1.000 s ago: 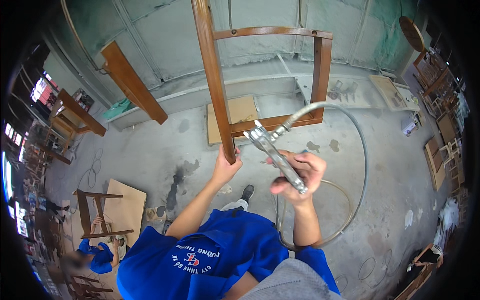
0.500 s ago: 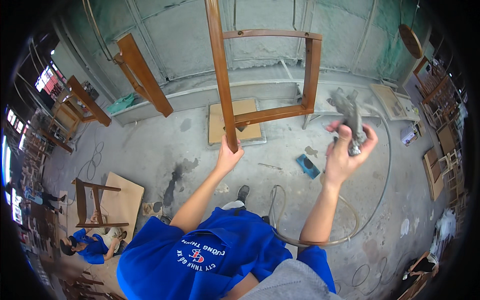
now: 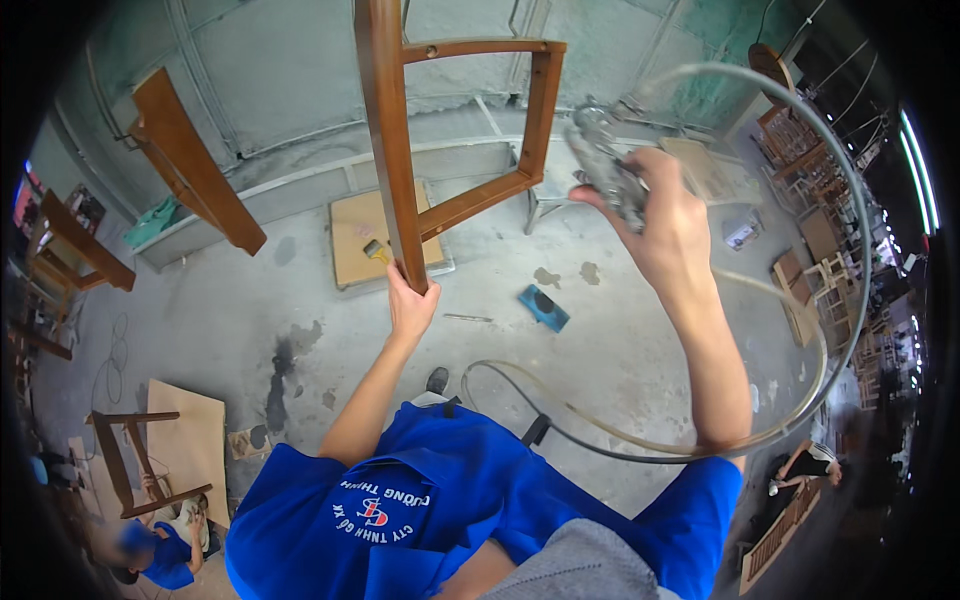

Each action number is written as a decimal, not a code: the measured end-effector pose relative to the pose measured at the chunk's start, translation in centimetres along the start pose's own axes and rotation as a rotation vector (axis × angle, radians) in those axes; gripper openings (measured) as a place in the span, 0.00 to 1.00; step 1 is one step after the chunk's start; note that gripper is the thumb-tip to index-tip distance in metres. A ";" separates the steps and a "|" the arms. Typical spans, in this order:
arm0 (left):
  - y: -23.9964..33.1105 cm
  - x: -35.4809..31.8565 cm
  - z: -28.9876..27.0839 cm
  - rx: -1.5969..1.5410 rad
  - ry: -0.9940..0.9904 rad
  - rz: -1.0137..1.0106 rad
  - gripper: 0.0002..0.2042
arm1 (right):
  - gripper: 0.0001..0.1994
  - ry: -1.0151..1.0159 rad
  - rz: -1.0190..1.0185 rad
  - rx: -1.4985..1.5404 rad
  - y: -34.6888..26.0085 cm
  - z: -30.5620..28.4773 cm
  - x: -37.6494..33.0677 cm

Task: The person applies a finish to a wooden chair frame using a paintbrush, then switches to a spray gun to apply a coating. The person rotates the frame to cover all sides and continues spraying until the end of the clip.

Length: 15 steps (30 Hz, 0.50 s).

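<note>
My left hand (image 3: pixel 410 312) is closed around the lower end of a brown wooden chair-leg frame (image 3: pixel 388 150). The frame stands upright before me, one long post with a rectangle of rails at its right. In my right hand (image 3: pixel 672 225) is a grey metal spray gun (image 3: pixel 608 165), slightly blurred. It is raised just right of the frame's outer rail, apart from the wood. The back of that hand faces me, so part of the grip is hidden. A hose (image 3: pixel 862 215) loops from the gun around my right forearm.
Similar wooden frames (image 3: pixel 190 165) hang at the left. A cardboard-topped board (image 3: pixel 350 240) with a brush (image 3: pixel 376 251) lies beyond my left hand. A blue object (image 3: pixel 543 307) is on the floor. At lower left a co-worker (image 3: pixel 165 550) sits by another wooden frame (image 3: pixel 125 465).
My right hand has turned over and lifted the spray gun closer to the frame's right side. The hose now arcs higher. The whole view has shifted, with the surroundings sliding left.
</note>
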State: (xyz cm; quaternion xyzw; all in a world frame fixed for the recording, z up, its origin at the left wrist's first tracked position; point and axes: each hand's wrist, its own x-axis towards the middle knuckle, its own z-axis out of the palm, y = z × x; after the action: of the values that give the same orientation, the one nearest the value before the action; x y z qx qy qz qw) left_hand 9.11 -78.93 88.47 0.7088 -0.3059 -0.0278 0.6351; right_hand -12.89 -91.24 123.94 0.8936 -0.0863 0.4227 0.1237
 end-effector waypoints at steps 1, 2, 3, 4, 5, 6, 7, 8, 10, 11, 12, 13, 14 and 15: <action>-0.2 0.1 0.4 0.020 0.018 -0.005 0.32 | 0.28 -0.100 -0.049 -0.121 0.3 0.5 0.5; -0.4 0.3 0.8 0.021 0.035 0.023 0.33 | 0.28 -0.182 -0.057 -0.098 0.5 1.9 1.2; -0.7 0.5 1.2 0.027 0.056 0.034 0.33 | 0.28 -0.316 -0.068 -0.131 0.5 2.8 1.3; -0.9 0.8 1.4 0.034 0.072 0.023 0.34 | 0.28 -0.446 -0.067 -0.157 0.4 3.9 1.5; -1.1 1.1 1.5 0.031 0.076 0.037 0.34 | 0.28 -0.551 -0.090 -0.158 0.3 4.9 1.7; -1.4 1.5 1.7 0.031 0.074 0.027 0.34 | 0.31 -0.713 -0.013 -0.141 0.5 5.7 2.0; -1.6 1.8 1.7 0.032 0.064 0.007 0.34 | 0.31 -0.721 0.022 -0.062 0.4 6.3 2.2; -1.9 2.1 1.6 0.023 0.058 0.004 0.34 | 0.31 -0.712 0.041 0.044 0.4 6.7 2.4; -2.4 2.7 1.4 0.014 0.027 -0.016 0.34 | 0.31 -0.701 0.099 0.150 0.5 6.5 2.8; -2.6 3.1 1.3 0.019 0.042 -0.011 0.34 | 0.31 -0.687 0.091 0.059 0.7 6.0 3.0; -2.9 3.5 1.3 0.026 0.058 -0.004 0.33 | 0.31 -0.692 0.104 -0.040 0.8 5.2 3.1; -3.1 3.8 1.3 0.039 0.055 -0.020 0.33 | 0.31 -0.695 0.128 -0.126 1.1 4.3 3.0; -3.5 4.3 1.2 0.003 0.038 -0.040 0.35 | 0.31 -0.558 0.074 -0.167 1.5 3.7 2.9; -3.9 4.8 1.0 -0.027 0.001 -0.084 0.36 | 0.30 -0.421 0.032 -0.195 2.0 3.0 2.7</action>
State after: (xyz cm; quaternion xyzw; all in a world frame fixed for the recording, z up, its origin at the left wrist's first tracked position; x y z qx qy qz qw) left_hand 14.10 -82.08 86.36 0.7123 -0.2751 -0.0581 0.6431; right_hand -9.50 -94.14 124.48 0.9444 -0.1650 0.2184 0.1821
